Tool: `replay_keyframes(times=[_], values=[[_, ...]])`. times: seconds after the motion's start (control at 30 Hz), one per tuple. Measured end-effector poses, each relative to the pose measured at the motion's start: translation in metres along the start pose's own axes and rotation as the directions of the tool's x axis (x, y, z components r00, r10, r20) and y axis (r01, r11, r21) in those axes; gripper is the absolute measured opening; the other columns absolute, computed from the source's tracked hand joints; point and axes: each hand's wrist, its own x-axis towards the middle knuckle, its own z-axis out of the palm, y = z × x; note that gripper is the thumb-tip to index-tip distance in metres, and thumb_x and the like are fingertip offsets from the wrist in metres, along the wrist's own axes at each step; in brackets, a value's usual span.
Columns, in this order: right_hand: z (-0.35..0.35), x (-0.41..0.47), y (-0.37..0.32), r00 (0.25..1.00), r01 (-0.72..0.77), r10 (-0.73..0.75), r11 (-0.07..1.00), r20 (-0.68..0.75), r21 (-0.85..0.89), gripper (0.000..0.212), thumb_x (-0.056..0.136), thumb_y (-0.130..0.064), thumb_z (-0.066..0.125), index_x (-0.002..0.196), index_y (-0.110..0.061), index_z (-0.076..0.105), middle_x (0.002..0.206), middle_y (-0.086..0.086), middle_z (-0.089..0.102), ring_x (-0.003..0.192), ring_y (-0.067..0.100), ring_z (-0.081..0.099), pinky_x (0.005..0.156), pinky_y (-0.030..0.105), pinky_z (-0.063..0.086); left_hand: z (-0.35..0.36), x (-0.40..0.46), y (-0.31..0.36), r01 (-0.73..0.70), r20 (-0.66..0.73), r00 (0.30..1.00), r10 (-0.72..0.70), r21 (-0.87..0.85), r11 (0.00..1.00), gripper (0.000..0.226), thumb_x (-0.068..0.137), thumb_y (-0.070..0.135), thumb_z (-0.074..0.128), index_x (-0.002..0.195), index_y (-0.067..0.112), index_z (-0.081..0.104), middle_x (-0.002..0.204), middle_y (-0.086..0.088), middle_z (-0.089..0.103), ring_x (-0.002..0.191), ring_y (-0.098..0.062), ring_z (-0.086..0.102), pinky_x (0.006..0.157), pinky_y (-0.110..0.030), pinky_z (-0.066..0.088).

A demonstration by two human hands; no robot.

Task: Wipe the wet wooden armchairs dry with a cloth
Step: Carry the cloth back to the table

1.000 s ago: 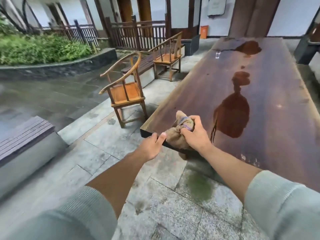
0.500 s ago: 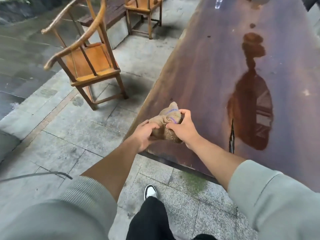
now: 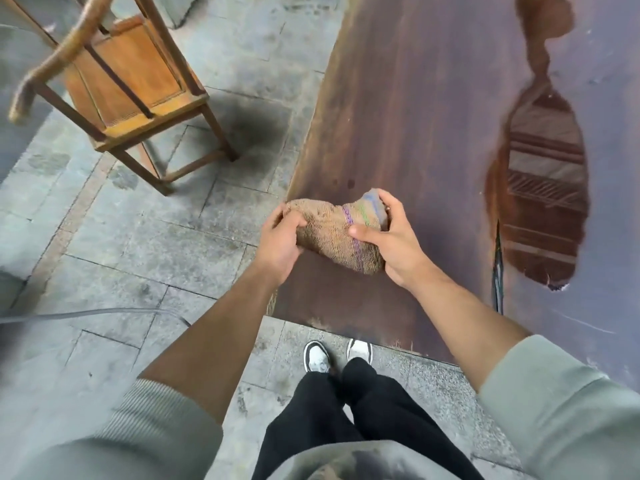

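- One brown terry cloth with purple and green stripes (image 3: 341, 232), one light wooden armchair (image 3: 114, 81), one dark wet wooden surface (image 3: 408, 116), one puddle (image 3: 540, 188).
- Since half a second ago, the view has tilted down; both shoes now show.
- Left hand (image 3: 278, 242) grips the cloth's left end, right hand (image 3: 391, 237) its striped end, fingers curled around it above the surface's corner.

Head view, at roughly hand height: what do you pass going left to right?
Wooden armchair → left hand → brown cloth → right hand → crack in the tabletop → puddle on the dark wooden table.
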Motion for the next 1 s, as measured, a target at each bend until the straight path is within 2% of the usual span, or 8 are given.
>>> replay_keyframes(times=[0.07, 0.13, 0.23, 0.3, 0.53, 0.7, 0.87, 1.0], values=[[-0.003, 0.013, -0.002, 0.999, 0.021, -0.021, 1.000, -0.025, 0.002, 0.095, 0.061, -0.005, 0.089, 0.139, -0.036, 0.044, 0.139, 0.001, 0.054, 0.120, 0.013, 0.061, 0.096, 0.034, 0.055, 0.002, 0.005, -0.001, -0.057, -0.050, 0.997, 0.059, 0.039, 0.998, 0.034, 0.067, 0.015, 0.061, 0.101, 0.007, 0.061, 0.083, -0.002, 0.065, 0.075, -0.017, 0.057, 0.068, -0.034, 0.048], [-0.004, 0.011, 0.014, 0.994, -0.060, 0.049, 0.992, -0.102, -0.108, 0.096, 0.066, -0.010, 0.091, 0.142, -0.036, 0.038, 0.136, 0.000, 0.055, 0.118, 0.015, 0.061, 0.090, 0.037, 0.057, -0.009, 0.003, -0.017, -0.101, -0.151, 0.978, 0.147, 0.276, 0.956, 0.016, 0.073, 0.021, 0.061, 0.084, 0.010, 0.057, 0.073, -0.001, 0.059, 0.067, -0.015, 0.052, 0.063, -0.031, 0.042], [-0.009, -0.002, 0.053, 0.931, -0.354, 0.278, 0.846, -0.237, -0.397, 0.089, 0.075, -0.026, 0.088, 0.143, -0.025, 0.030, 0.125, -0.001, 0.062, 0.106, 0.020, 0.064, 0.071, 0.031, 0.055, -0.037, 0.000, -0.054, 0.072, -0.267, 0.957, 0.112, 0.593, 0.802, 0.024, 0.083, 0.033, 0.067, 0.074, 0.016, 0.053, 0.061, 0.004, 0.055, 0.059, -0.017, 0.053, 0.056, -0.028, 0.041], [-0.018, -0.007, 0.076, 0.916, -0.401, 0.304, 0.726, -0.262, -0.558, 0.089, 0.077, -0.034, 0.085, 0.144, -0.017, 0.030, 0.123, 0.004, 0.065, 0.109, 0.023, 0.063, 0.081, 0.025, 0.050, -0.053, 0.000, -0.069, 0.170, -0.287, 0.956, 0.066, 0.720, 0.673, 0.022, 0.086, 0.036, 0.068, 0.080, 0.019, 0.056, 0.065, 0.002, 0.060, 0.064, -0.019, 0.060, 0.053, -0.026, 0.044], [-0.022, -0.010, 0.068, 0.943, -0.318, 0.257, 0.489, -0.214, -0.812, 0.053, 0.083, -0.057, 0.067, 0.117, -0.020, 0.051, 0.103, 0.000, 0.066, 0.094, 0.023, 0.065, 0.078, 0.031, 0.051, -0.057, -0.001, -0.056, 0.107, -0.240, 0.947, 0.215, 0.862, 0.495, 0.042, 0.087, 0.036, 0.069, 0.107, 0.009, 0.045, 0.115, -0.012, 0.049, 0.103, -0.032, 0.053, 0.090, -0.045, 0.048], [-0.029, -0.007, 0.045, 0.936, -0.344, 0.145, 0.574, -0.321, -0.743, 0.033, 0.090, -0.050, 0.056, 0.107, -0.021, 0.056, 0.108, 0.003, 0.068, 0.096, 0.022, 0.062, 0.079, 0.031, 0.051, -0.023, 0.005, -0.033, -0.157, 0.086, 0.935, 0.344, 0.970, 0.186, 0.042, 0.090, 0.030, 0.060, 0.123, 0.007, 0.048, 0.123, -0.014, 0.048, 0.116, -0.031, 0.046, 0.095, -0.042, 0.042], [-0.046, -0.022, 0.037, 0.872, -0.390, 0.047, 0.670, -0.488, -0.632, 0.033, 0.093, -0.046, 0.058, 0.113, -0.019, 0.060, 0.116, 0.006, 0.065, 0.110, 0.026, 0.061, 0.094, 0.032, 0.047, 0.048, 0.022, -0.026, -0.490, 0.483, 0.837, 0.258, 0.871, -0.040, 0.037, 0.091, 0.034, 0.051, 0.122, 0.014, 0.054, 0.122, -0.009, 0.055, 0.116, -0.032, 0.051, 0.098, -0.040, 0.041], [-0.050, -0.072, 0.039, 0.717, -0.440, -0.015, 0.766, -0.697, -0.469, 0.035, 0.094, -0.038, 0.061, 0.119, -0.014, 0.060, 0.121, 0.011, 0.061, 0.116, 0.027, 0.056, 0.101, 0.032, 0.039, 0.097, 0.002, -0.042, -0.698, 0.685, 0.711, 0.160, 0.715, 0.040, 0.038, 0.089, 0.024, 0.061, 0.123, 0.009, 0.057, 0.122, -0.016, 0.059, 0.115, -0.035, 0.054, 0.096, -0.040, 0.040]])
